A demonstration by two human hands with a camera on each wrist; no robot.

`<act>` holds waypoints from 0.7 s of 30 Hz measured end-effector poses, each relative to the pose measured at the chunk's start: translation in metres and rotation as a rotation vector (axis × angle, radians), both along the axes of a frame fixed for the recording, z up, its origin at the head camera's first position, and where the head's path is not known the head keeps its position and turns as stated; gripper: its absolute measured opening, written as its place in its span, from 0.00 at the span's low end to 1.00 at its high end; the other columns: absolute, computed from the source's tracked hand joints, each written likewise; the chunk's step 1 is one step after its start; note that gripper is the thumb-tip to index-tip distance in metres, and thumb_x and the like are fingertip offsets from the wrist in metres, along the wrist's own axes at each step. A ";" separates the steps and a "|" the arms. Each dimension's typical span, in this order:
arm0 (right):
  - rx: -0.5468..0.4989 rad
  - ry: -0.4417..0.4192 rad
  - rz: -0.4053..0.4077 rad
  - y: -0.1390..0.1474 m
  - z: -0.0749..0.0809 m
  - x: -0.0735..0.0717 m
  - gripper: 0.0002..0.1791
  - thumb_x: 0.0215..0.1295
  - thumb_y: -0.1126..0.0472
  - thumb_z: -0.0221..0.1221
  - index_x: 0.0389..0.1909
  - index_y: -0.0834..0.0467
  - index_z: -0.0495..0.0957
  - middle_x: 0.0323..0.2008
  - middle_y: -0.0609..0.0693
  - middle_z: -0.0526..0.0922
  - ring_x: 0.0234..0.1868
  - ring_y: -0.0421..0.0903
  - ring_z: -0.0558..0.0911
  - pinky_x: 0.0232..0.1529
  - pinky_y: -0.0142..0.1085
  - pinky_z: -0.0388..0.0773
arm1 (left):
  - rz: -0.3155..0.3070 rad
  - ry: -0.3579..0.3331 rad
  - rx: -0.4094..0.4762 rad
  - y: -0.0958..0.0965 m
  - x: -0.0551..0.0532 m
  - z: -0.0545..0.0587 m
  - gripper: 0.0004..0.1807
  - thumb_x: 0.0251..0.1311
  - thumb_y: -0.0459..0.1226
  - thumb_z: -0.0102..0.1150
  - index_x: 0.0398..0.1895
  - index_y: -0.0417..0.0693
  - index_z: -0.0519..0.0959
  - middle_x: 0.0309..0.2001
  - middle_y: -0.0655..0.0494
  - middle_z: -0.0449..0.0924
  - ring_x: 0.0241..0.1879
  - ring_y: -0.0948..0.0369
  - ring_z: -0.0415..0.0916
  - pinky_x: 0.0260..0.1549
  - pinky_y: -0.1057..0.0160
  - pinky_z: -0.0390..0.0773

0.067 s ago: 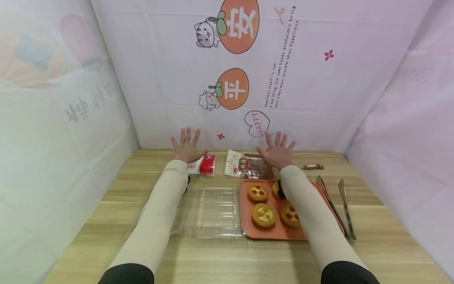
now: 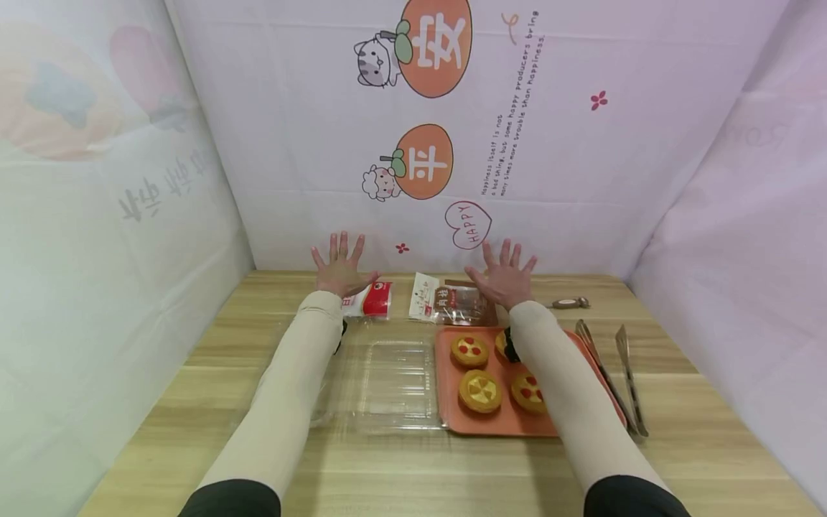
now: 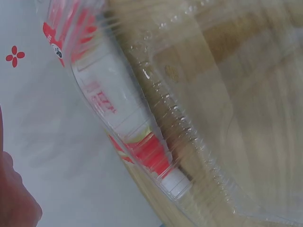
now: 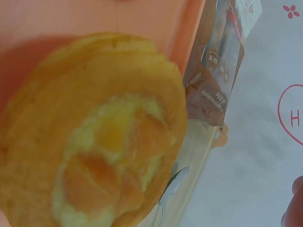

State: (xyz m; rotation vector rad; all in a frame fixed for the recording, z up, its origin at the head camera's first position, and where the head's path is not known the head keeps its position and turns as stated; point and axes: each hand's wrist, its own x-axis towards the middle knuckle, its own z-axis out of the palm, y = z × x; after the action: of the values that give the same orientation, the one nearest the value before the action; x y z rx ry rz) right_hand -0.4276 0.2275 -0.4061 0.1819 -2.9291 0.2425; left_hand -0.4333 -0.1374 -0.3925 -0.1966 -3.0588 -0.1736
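Note:
Both bare hands reach forward with fingers spread, and neither holds anything. My left hand (image 2: 340, 274) is raised in front of the white backdrop, over a red-and-white packet (image 2: 377, 300). In the left wrist view that packet (image 3: 113, 94) has a white cap and is seen through clear plastic. My right hand (image 2: 507, 278) spreads beside a brown packet (image 2: 461, 305), partly covering it. Beneath the right forearm lies an orange tray (image 2: 497, 425) with several tarts, such as one tart (image 2: 481, 391). Another tart (image 4: 94, 127) fills much of the right wrist view.
A clear plastic container (image 2: 400, 380) stands left of the tray, partly under the left arm. Metal tongs (image 2: 629, 380) lie along the tray's right side. A brown-handled spoon (image 2: 568, 304) lies behind the tray. White printed cloth (image 2: 291, 143) encloses the wooden table (image 2: 375, 474) on three sides.

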 end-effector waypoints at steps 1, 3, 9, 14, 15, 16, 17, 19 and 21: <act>0.000 0.000 -0.001 0.001 0.000 0.000 0.51 0.71 0.20 0.31 0.85 0.48 0.41 0.83 0.70 0.35 0.83 0.74 0.38 0.73 0.79 0.30 | -0.002 -0.004 0.000 0.001 0.000 0.000 0.52 0.68 0.71 0.39 0.85 0.62 0.31 0.85 0.45 0.21 0.85 0.44 0.17 0.74 0.24 0.26; 0.005 0.003 -0.003 0.002 0.001 0.001 0.50 0.71 0.21 0.31 0.85 0.48 0.41 0.83 0.70 0.35 0.83 0.74 0.38 0.73 0.79 0.30 | -0.006 -0.015 0.003 0.004 0.000 0.000 0.52 0.69 0.72 0.38 0.85 0.62 0.30 0.85 0.45 0.20 0.85 0.44 0.17 0.74 0.24 0.26; 0.027 0.010 0.021 0.017 0.016 0.011 0.49 0.74 0.27 0.37 0.85 0.51 0.40 0.82 0.71 0.33 0.83 0.72 0.36 0.74 0.78 0.30 | -0.053 -0.124 0.087 0.013 0.001 0.009 0.50 0.70 0.70 0.37 0.85 0.62 0.33 0.86 0.43 0.27 0.85 0.43 0.22 0.76 0.26 0.30; 0.023 0.002 0.059 0.042 0.047 0.045 0.45 0.77 0.38 0.46 0.83 0.60 0.47 0.81 0.73 0.47 0.81 0.72 0.52 0.77 0.72 0.46 | -0.257 -0.229 0.226 0.021 0.013 0.025 0.38 0.76 0.58 0.45 0.80 0.48 0.61 0.78 0.41 0.65 0.77 0.43 0.64 0.75 0.39 0.64; 0.018 0.004 0.059 0.049 0.051 0.055 0.42 0.77 0.41 0.46 0.81 0.62 0.52 0.79 0.73 0.55 0.78 0.72 0.59 0.76 0.71 0.55 | -0.310 -0.245 0.239 0.022 0.018 0.029 0.34 0.77 0.55 0.47 0.76 0.45 0.68 0.73 0.41 0.73 0.71 0.44 0.72 0.70 0.42 0.72; -0.001 0.000 0.062 0.058 0.054 0.065 0.40 0.78 0.42 0.46 0.79 0.64 0.56 0.76 0.73 0.63 0.74 0.72 0.67 0.72 0.68 0.63 | -0.362 -0.261 0.247 0.023 0.023 0.031 0.30 0.77 0.53 0.48 0.72 0.44 0.73 0.68 0.42 0.79 0.64 0.46 0.78 0.66 0.46 0.76; -0.010 -0.003 0.061 0.068 0.057 0.076 0.37 0.78 0.44 0.47 0.76 0.66 0.62 0.71 0.72 0.70 0.69 0.72 0.74 0.66 0.66 0.72 | -0.415 -0.266 0.250 0.023 0.030 0.033 0.26 0.78 0.50 0.49 0.67 0.42 0.77 0.62 0.42 0.83 0.58 0.48 0.80 0.62 0.48 0.79; -0.039 -0.028 0.040 0.088 0.058 0.098 0.32 0.77 0.45 0.47 0.64 0.68 0.74 0.58 0.72 0.82 0.52 0.70 0.84 0.48 0.59 0.82 | -0.513 -0.281 0.243 0.023 0.040 0.032 0.21 0.77 0.47 0.52 0.59 0.41 0.82 0.54 0.44 0.86 0.48 0.53 0.81 0.54 0.51 0.81; -0.046 -0.067 0.014 0.111 0.057 0.120 0.30 0.76 0.45 0.49 0.55 0.70 0.79 0.51 0.72 0.85 0.41 0.65 0.86 0.36 0.54 0.81 | -0.569 -0.293 0.220 0.020 0.050 0.028 0.18 0.77 0.45 0.53 0.56 0.43 0.83 0.51 0.47 0.87 0.46 0.58 0.80 0.53 0.55 0.81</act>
State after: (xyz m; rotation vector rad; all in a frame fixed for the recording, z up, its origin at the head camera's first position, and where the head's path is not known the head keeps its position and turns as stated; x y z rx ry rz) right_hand -0.3074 0.3385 -0.3495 0.1903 -2.9863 0.3242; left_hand -0.3831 -0.1169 -0.3640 -1.1097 -3.1317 -0.6129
